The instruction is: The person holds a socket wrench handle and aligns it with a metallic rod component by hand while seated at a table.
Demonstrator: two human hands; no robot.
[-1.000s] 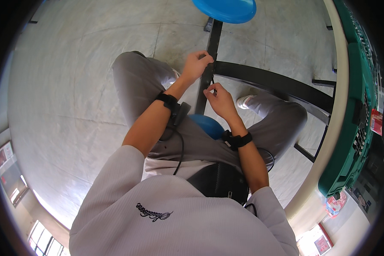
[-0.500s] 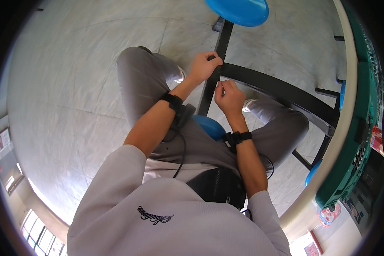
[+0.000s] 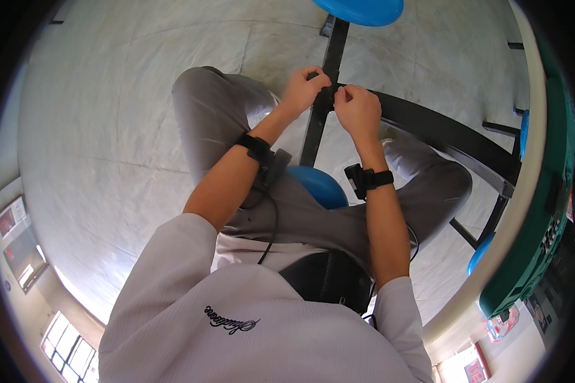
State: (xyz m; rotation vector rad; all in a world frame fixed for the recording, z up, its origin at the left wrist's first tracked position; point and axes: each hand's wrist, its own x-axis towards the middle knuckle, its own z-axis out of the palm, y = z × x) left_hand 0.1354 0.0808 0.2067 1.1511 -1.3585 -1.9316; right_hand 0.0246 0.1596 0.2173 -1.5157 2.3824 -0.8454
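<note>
My left hand [image 3: 305, 90] is closed, fingers curled and thumb drawn in, just left of a black metal frame bar [image 3: 335, 51]. Across the bar's joint, my right hand [image 3: 359, 115] is pinched, its fingertips turned toward the left hand. A small gap lies between the two hands. Whatever either might hold is too small or too hidden to make out. Each wrist carries a black strap with a small box: one strap [image 3: 255, 148] on the left, another strap [image 3: 378, 179] on the right.
A blue round stool seat [image 3: 364, 9] sits on the frame at the far side, and part of another blue seat [image 3: 316, 186] shows beneath me. To the right runs a pale table edge [image 3: 535, 127] with a green case [image 3: 524, 265] on it. The floor [image 3: 121, 127] is grey.
My right hand has moved up and to the right, level with the bar's joint. The left hand has risen slightly. The view has shifted a little.
</note>
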